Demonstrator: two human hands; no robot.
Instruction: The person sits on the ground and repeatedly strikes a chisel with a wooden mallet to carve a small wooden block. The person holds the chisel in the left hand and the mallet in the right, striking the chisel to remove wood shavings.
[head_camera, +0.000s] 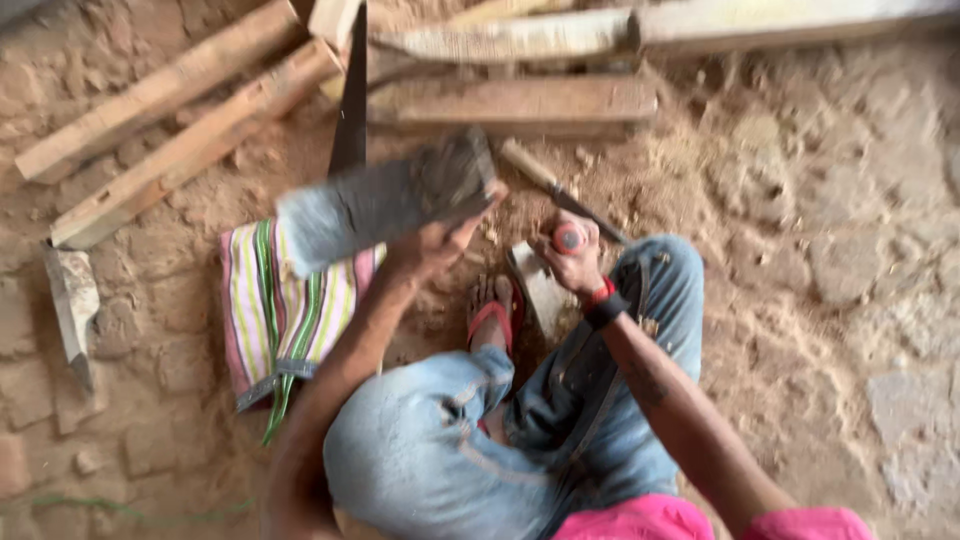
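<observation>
Wooden block (535, 285) stands on the sawdust-covered ground between the seated person's feet, just beside the red sandal (490, 318). Right hand (572, 258) is clenched around a red-handled chisel (567, 238) set on the block. Left hand (432, 245) grips a blurred grey mallet-like slab (385, 200), raised. Judgement: carving stroke in progress; the blow needs to land squarely on the chisel top. No labels or signs visible. Striped cloth (280, 310) lies left; timber beams (190, 120) behind.
</observation>
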